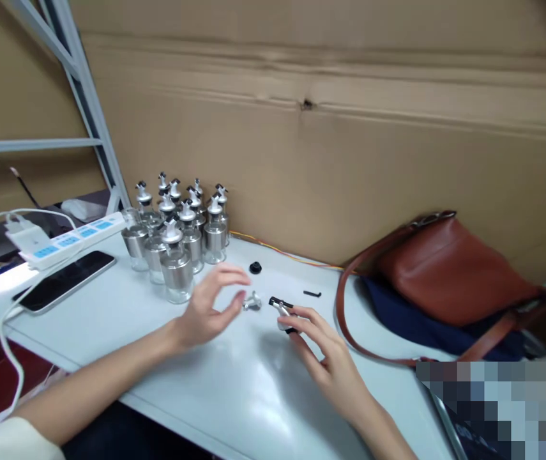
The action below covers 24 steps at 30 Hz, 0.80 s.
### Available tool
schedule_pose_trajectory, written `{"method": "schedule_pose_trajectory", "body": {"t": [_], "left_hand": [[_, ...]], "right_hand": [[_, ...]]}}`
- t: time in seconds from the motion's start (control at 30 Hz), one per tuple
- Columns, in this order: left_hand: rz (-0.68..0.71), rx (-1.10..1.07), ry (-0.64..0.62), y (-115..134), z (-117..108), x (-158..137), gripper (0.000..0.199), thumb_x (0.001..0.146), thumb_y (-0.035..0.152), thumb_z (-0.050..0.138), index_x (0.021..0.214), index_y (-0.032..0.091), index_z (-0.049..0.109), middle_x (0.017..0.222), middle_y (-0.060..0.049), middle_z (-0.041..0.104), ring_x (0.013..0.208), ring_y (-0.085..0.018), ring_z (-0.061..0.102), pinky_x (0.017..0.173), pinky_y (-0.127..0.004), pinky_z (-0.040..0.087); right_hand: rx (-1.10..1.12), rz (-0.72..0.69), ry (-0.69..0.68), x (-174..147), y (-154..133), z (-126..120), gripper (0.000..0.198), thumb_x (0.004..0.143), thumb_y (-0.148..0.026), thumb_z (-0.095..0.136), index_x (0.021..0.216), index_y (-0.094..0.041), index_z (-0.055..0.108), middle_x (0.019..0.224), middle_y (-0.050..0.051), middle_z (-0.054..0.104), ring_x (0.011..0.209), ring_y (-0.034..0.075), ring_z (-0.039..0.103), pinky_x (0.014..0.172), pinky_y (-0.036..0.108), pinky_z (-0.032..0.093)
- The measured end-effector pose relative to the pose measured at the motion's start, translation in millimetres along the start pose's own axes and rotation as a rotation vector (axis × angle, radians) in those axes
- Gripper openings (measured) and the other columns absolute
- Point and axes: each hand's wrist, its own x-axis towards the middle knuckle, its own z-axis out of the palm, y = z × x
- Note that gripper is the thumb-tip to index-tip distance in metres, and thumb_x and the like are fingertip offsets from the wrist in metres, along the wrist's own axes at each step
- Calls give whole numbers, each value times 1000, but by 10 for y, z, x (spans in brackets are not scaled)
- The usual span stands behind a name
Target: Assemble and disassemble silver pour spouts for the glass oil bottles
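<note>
My right hand (323, 345) grips a silver-and-black bottle pourer (282, 314) between thumb and fingers, held over the table. Opposite it, my left hand (215, 303) hovers with thumb and fingers apart and nothing between them. Just beyond the left fingertips lies a small silver pourer part (252, 301). A round black stopper (255, 267) sits farther back, and a thin black bent piece (311, 294) lies to the right. Several glass bottles with metal sleeves stand grouped at the back left; the nearest bottle (177, 271) carries a silver pourer top.
A phone (66, 281) and a white power strip (78, 241) with cables lie on the left of the table (215, 396). A brown leather bag (459, 268) rests on dark blue cloth (397, 313) at right. Behind rises a cardboard wall (277, 166), beside a metal frame (85, 96).
</note>
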Motion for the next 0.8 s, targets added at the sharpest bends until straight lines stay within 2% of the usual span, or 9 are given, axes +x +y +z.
{"method": "schedule_pose_trajectory", "body": {"t": [0.13,0.2,0.23,0.33,0.47,0.53,0.63,0.73,0.8], "left_hand": [[-48,185,549,-300,-543,164,28,76,17,64,101,22,51,101,-4,54,96,-17,56,83,-32,50],[-249,227,679,-490,-815,198,35,76,23,61,107,23,46,111,-5,51,104,-18,55,89,-32,49],[-328,233,666,-577,-931,202,37,77,23,59,111,22,43,113,-7,51,107,-19,56,92,-34,48],[-561,213,459,-759,-1149,165,44,79,24,56,119,20,39,109,-9,57,98,-19,62,91,-39,50],[-692,213,259,-763,-1176,49,40,77,26,61,114,17,47,100,-8,64,92,-22,66,90,-42,51],[-697,239,273,-661,-1144,-10,38,79,28,59,114,18,46,104,-9,62,101,-23,63,96,-43,48],[-629,323,408,-403,-1087,-63,41,82,31,58,116,18,42,111,-10,58,108,-24,59,101,-44,44],[-467,406,588,-74,-983,-51,40,83,36,60,115,19,43,108,-9,57,104,-24,60,99,-43,46],[-349,339,611,150,-848,-7,37,85,33,60,113,21,41,105,-6,57,97,-21,63,93,-39,50]], "right_hand": [[-33,-28,151,18,28,-23,17,86,-12,47,91,-21,59,93,7,63,93,18,64,75,26,53],[-10,-38,191,31,36,-18,13,84,-12,48,87,-21,56,86,5,62,85,18,64,71,26,53],[3,-41,202,37,35,-13,12,83,-12,48,86,-21,56,84,4,62,82,17,64,69,25,53],[19,-48,223,53,11,-3,10,83,-14,50,87,-21,57,84,4,63,77,18,64,66,26,53],[-17,-77,293,47,-66,-44,11,85,-17,52,88,-20,62,87,6,65,79,19,66,70,30,54],[-40,-76,349,33,-100,-86,12,85,-19,53,87,-21,64,89,6,66,85,21,66,75,32,54],[-25,-47,425,11,-128,-150,12,86,-22,55,89,-21,67,93,7,66,91,22,66,80,35,54],[69,-12,468,5,-159,-192,14,88,-26,55,94,-21,66,97,9,69,96,22,66,84,37,54],[152,-4,469,10,-215,-210,15,89,-27,54,98,-20,65,101,10,70,98,22,67,85,38,54]]}}
